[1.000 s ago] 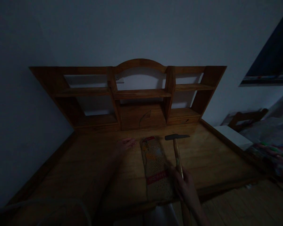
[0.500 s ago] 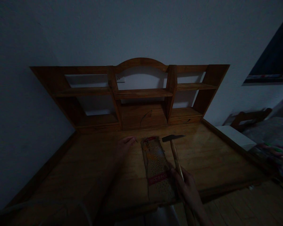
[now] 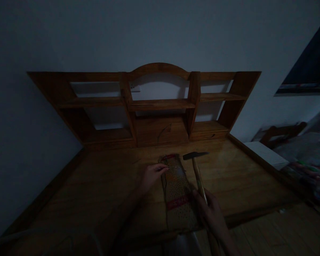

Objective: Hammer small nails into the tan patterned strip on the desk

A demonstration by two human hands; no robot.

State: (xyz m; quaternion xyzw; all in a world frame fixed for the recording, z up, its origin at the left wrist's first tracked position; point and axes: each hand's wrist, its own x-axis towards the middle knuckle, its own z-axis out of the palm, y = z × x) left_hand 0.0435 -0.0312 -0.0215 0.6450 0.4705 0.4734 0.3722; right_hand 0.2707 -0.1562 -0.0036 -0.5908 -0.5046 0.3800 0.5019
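Observation:
My right hand (image 3: 212,211) is wrapped round the wooden handle of a hammer (image 3: 197,170), whose dark head points up and away from me. Under and beside it lies a flat, worn piece of patterned material (image 3: 177,193) with dark speckles, an orange patch and red bands. Over the upper left part of this piece my left hand (image 3: 155,172) has thumb and fingers pinched together. Whatever is in the pinch is too small and dark to make out. A dark cord-like strand (image 3: 164,192) runs along the left edge of the piece.
The wooden desktop (image 3: 109,185) has raised side edges and a shelf unit (image 3: 160,105) at the back, against the wall. A white box-like surface (image 3: 268,154) and a wooden chair back (image 3: 285,131) stand to the right. The room is dim.
My left hand has moved right and slightly toward me, from beside the patterned piece to over its upper left part. My right hand and the hammer have stayed nearly still.

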